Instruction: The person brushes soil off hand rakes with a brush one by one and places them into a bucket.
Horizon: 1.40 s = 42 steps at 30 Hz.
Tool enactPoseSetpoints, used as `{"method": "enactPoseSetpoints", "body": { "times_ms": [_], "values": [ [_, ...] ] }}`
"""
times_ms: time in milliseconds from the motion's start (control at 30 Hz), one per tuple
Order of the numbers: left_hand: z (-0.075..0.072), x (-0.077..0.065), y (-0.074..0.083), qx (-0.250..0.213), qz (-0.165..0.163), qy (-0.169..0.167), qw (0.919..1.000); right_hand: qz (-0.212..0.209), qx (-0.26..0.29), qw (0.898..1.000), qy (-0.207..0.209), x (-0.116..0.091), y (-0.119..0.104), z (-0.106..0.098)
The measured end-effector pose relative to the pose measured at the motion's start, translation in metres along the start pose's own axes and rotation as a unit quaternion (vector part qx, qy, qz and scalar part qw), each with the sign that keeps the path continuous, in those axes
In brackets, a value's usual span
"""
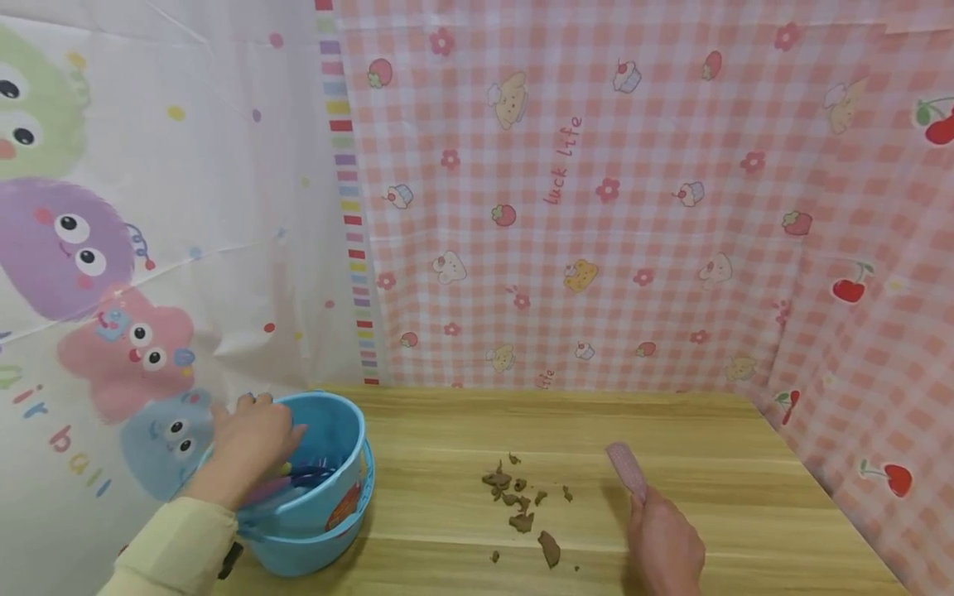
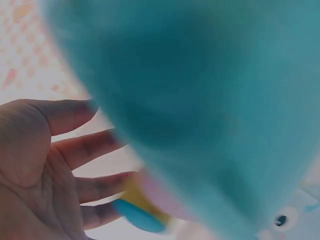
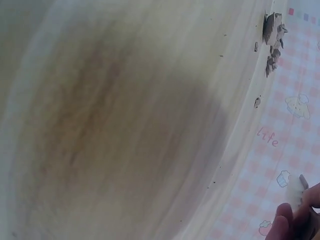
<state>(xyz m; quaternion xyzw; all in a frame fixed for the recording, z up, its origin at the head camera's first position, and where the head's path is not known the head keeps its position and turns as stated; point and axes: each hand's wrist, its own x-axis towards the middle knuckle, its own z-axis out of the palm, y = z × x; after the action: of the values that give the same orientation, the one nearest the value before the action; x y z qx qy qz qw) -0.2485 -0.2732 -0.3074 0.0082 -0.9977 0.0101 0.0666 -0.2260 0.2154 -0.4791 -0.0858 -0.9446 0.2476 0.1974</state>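
At the left of the table stands a light blue bucket [image 1: 313, 538] with a blue handle [image 1: 370, 480]. My left hand [image 1: 253, 434] reaches over its rim, and several coloured items [image 1: 309, 476] lie inside. In the left wrist view the fingers are spread apart beside the blurred blue wall, near a pink, yellow and blue thing [image 2: 142, 217]. My right hand [image 1: 666, 538] grips a slim pink brush [image 1: 626, 468] above the table; pale bristles show in the right wrist view. Left of it lie scattered brown crumbly pieces [image 1: 522, 521].
The wood-patterned table [image 1: 432, 430] runs back to a pink checked curtain [image 1: 596, 232]. A white curtain [image 1: 224, 232] with cartoon figures hangs at the left, close behind the bucket. More checked cloth [image 1: 879, 348] borders the right edge.
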Motion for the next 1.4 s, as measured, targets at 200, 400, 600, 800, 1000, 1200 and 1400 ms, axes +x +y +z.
{"method": "enactPoseSetpoints", "body": {
  "times_ms": [200,400,600,800,1000,1200,1400],
  "values": [
    [-0.011,0.0,0.036,0.001,0.024,0.044,0.9988,0.011,0.008,1.0,-0.021,0.004,-0.005,-0.001],
    [-0.011,0.002,0.069,0.0,0.051,0.088,0.9948,0.011,-0.002,1.0,-0.023,0.004,-0.009,0.0],
    [0.005,0.002,0.1,-0.014,0.092,0.146,0.9848,0.008,-0.015,0.999,-0.031,0.005,-0.014,0.004],
    [0.036,-0.001,0.139,-0.046,0.144,0.176,0.9728,0.008,-0.032,0.998,-0.047,0.005,-0.013,0.007],
    [0.08,-0.004,0.156,-0.042,0.162,0.178,0.9696,0.02,-0.047,0.994,-0.097,0.004,-0.013,0.014],
    [0.114,-0.011,0.157,-0.059,0.156,0.159,0.9731,0.015,-0.062,0.992,-0.105,0.004,-0.02,0.026],
    [0.125,-0.013,0.159,-0.065,0.147,0.154,0.9749,0.01,-0.046,0.993,-0.108,0.008,-0.03,0.034]
  ]
}}
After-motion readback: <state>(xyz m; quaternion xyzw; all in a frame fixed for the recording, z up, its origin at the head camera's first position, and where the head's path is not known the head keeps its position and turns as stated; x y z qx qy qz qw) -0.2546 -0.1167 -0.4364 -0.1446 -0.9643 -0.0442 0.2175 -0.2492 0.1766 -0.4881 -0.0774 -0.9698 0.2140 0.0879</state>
